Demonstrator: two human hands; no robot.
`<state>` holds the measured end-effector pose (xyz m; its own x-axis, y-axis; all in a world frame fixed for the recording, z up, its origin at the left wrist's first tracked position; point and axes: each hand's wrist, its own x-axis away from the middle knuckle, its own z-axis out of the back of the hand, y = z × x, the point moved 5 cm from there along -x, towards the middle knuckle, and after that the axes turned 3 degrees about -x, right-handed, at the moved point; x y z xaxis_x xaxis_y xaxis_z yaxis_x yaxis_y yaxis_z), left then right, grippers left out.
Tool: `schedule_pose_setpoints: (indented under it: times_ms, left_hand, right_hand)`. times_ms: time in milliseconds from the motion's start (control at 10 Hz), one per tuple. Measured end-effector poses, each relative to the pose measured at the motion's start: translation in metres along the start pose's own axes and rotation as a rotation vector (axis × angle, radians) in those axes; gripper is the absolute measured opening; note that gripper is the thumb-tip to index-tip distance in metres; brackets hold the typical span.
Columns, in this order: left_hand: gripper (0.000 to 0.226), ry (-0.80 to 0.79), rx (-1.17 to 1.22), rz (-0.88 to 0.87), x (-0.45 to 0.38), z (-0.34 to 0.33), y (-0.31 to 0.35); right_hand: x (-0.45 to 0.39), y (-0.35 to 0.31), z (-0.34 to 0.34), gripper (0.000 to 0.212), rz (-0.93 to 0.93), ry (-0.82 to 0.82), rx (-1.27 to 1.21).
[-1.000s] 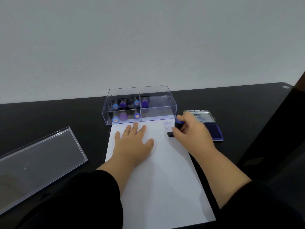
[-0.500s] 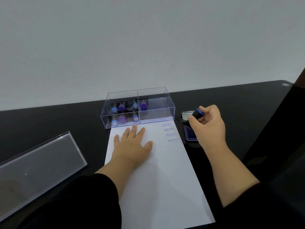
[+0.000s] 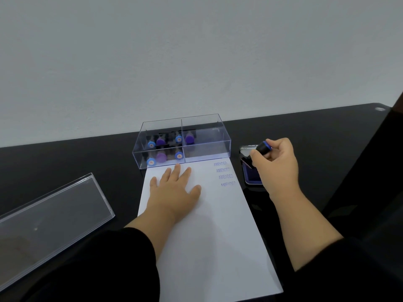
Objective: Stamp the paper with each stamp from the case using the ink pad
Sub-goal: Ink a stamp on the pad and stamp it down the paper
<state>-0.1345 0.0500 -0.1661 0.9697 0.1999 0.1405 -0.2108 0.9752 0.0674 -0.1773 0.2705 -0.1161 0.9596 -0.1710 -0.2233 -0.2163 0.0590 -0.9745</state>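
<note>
The right hand (image 3: pixel 275 164) has its fingers (image 3: pixel 275 145) curled round a black stamp (image 3: pixel 261 149) with a blue cap, grasping it tilted, its base down over the far end of the ink pad (image 3: pixel 253 178); whether the base touches the ink I cannot tell. The pad lies open on the black worktop (image 3: pixel 65 162) just right of the paper (image 3: pixel 213 236). The left hand (image 3: pixel 174 191) lies flat on the paper's far half, fingers (image 3: pixel 175 171) straight and spread, pressing the sheet down. Right of that hand, along the paper's far right edge, run four purple prints (image 3: pixel 224 173) reading AMENDED, one below another. A clear case (image 3: pixel 205 138) stands touching the paper's far edge; its left compartments hold stamps with blue and purple caps (image 3: pixel 161 156), while its right ones show none. Well left of the paper lies the clear lid (image 3: pixel 50 219).
</note>
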Motion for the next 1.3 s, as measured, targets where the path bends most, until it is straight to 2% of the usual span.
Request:
schedule_pose_setpoints:
  times_ms: [1300]
  left_hand:
    - [0.059,0.013,0.012,-0.002,0.0015,0.0005,0.0003]
  right_hand:
    - [0.0038,0.0012,-0.0001,0.028,0.006,-0.012,0.008]
